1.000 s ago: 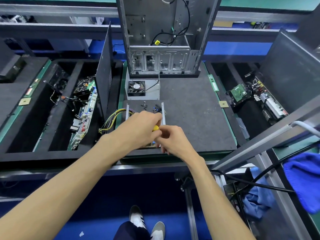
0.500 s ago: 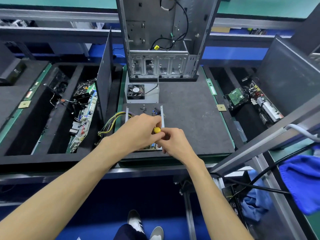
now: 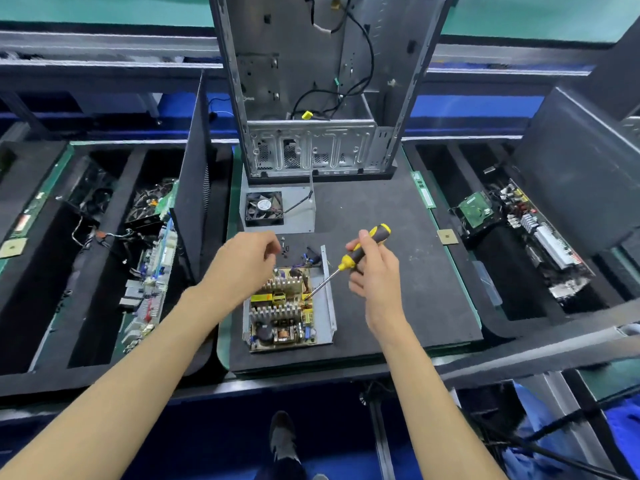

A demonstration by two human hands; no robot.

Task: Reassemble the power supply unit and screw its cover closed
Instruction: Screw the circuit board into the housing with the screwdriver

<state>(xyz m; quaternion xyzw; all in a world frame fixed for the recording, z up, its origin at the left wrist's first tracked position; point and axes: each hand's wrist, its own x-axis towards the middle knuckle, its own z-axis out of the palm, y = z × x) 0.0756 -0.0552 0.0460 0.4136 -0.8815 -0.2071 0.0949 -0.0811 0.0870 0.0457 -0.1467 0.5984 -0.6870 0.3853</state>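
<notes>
The power supply's open metal base [image 3: 328, 299] lies on the dark mat with its circuit board [image 3: 282, 306] exposed, heat sinks and yellow parts showing. My right hand [image 3: 374, 268] grips a yellow and black screwdriver [image 3: 363, 247], whose tip slants down to the board's right edge. My left hand [image 3: 247, 258] hovers over the board's far left corner with fingers curled, thumb and fingertips close together; whether it pinches anything I cannot tell. The grey cover with its black fan [image 3: 264, 207] lies behind the board. Small loose screws [image 3: 284, 245] sit between cover and board.
An empty computer case [image 3: 322, 84] stands upright at the back of the mat [image 3: 398, 271]. Left bins hold circuit boards and cables [image 3: 152, 258]; an upright dark panel [image 3: 192, 188] divides them off. Right bin holds a green board [image 3: 476, 211] and other parts. Blue cloth lies at lower right.
My hands have come apart. The right hand swung the screwdriver out to the right and tilted it, and the left hand moved left, uncovering the circuit board.
</notes>
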